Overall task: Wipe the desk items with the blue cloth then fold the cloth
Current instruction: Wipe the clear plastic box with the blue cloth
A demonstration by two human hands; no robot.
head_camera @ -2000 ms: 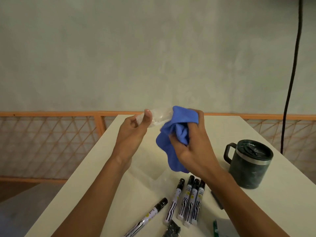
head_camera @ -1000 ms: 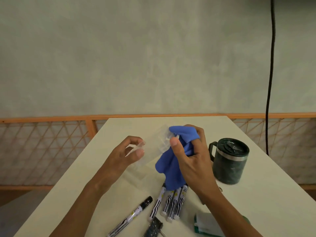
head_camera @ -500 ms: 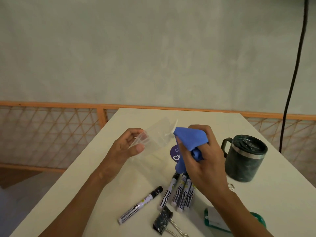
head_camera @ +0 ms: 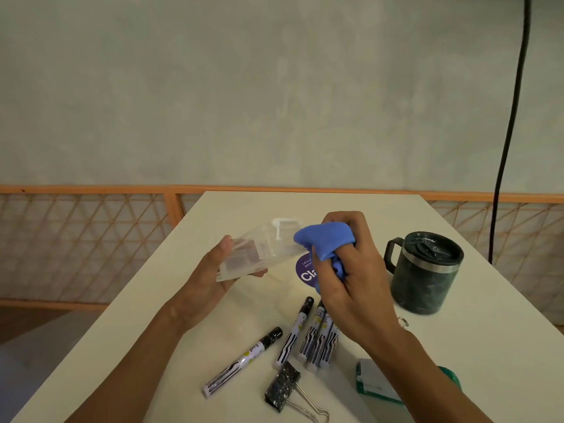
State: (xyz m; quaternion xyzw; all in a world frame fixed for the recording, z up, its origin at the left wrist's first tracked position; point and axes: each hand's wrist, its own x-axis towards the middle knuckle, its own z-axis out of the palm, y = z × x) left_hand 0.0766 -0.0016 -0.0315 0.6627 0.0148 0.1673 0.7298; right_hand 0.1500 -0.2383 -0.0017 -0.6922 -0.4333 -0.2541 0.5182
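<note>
Our right hand (head_camera: 357, 285) grips the bunched, creased blue cloth (head_camera: 326, 241) against one end of the clear stand (head_camera: 259, 254); at its nine o'clock, our left hand (head_camera: 207, 282) pinches that stand above the desk (head_camera: 244, 209).

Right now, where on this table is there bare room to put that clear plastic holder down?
The far end of the table, beyond the blue cloth, is bare. So is the left strip beside the lone marker. Crowded: the near middle, with the marker bunch, binder clip and green box; the mug stands right.
</note>
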